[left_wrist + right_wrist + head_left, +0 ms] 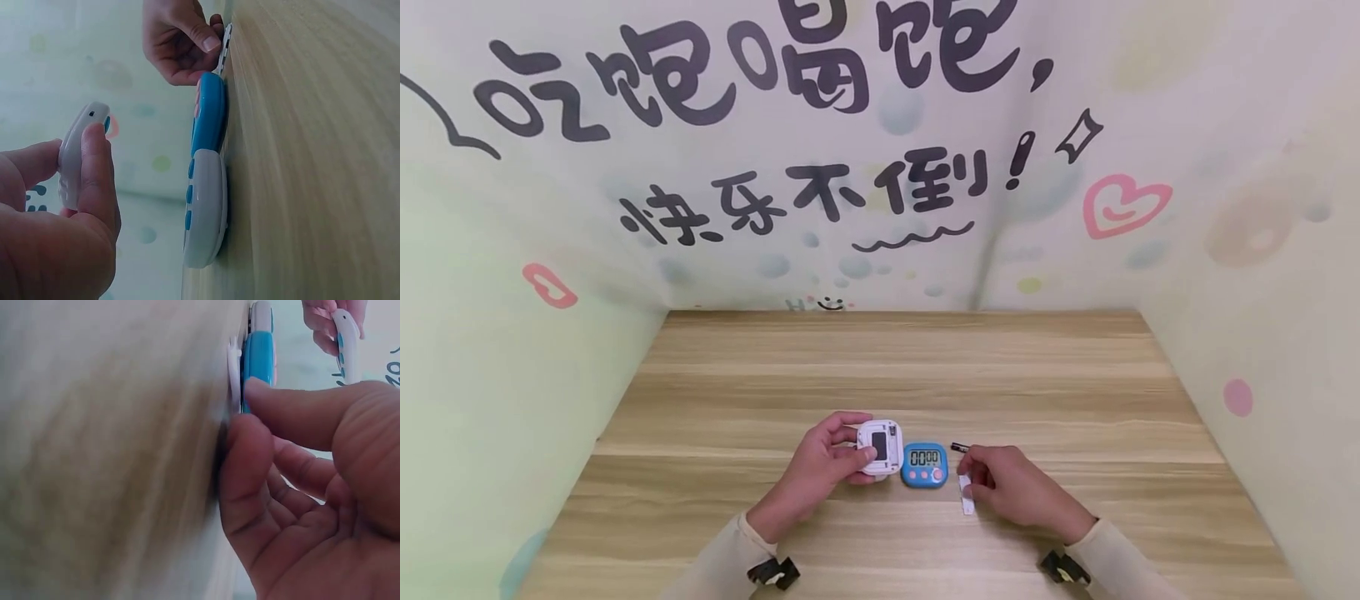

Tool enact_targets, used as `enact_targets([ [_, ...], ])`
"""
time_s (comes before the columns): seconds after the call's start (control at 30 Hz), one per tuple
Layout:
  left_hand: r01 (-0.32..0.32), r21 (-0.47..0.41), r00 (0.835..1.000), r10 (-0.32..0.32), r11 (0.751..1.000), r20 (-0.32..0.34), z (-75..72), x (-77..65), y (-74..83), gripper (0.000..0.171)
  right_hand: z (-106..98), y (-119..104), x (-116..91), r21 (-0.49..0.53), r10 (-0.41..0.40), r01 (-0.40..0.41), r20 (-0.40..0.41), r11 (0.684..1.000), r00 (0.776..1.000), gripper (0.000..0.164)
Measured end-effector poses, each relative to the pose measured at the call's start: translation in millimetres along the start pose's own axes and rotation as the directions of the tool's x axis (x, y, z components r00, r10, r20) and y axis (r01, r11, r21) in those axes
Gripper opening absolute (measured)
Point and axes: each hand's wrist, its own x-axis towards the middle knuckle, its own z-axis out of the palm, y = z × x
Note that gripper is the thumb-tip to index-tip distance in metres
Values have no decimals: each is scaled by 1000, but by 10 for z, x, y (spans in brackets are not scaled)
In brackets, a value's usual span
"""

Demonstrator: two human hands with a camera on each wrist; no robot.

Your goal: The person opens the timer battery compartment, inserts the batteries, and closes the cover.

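My left hand [820, 458] grips a white kitchen timer [887, 446] by its edges, its back turned up with a dark rectangle and an uncovered battery slot. Below it, a second white timer [207, 212] with blue buttons rests on the table, mostly hidden in the head view. A blue timer [925, 477] reading 00:00 lies beside it, pink buttons facing up. To its right, my right hand [1011, 483] pinches a narrow white battery cover [967, 502] between thumb and index finger, close over the table. Just past these fingertips lies a black battery [959, 447].
The wood-grain table [910, 358] runs back to a printed wall [737, 275], with pale side walls at left and right. Dark straps [773, 573] show at both sleeve cuffs.
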Motion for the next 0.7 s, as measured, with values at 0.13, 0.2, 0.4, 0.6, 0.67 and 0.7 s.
enact_targets([
  [0.13,-3,8,1000,2,1000,14,-19,8,-18,57,-49,20,21,-19,31,-32,-51,999,998,13],
  [0.2,-2,11,1000,2,1000,13,-24,8,-26,57,-84,43,48,-27,26,-29,-87,999,996,13],
  [0.4,8,1,1000,-8,1000,-1,-11,-10,-31,58,-155,112,149,-84,-15,0,-171,996,985,16],
  [0.6,19,-9,1000,-19,1000,8,19,-17,-46,59,-146,140,251,-159,52,-76,-152,984,987,20],
  [0.67,21,-9,1000,-21,1000,11,26,-16,-47,59,-143,124,273,-172,59,-83,-140,982,988,18],
  [0.7,21,-8,1000,-21,1000,11,29,-16,-45,59,-142,113,280,-174,54,-78,-136,982,989,16],
])
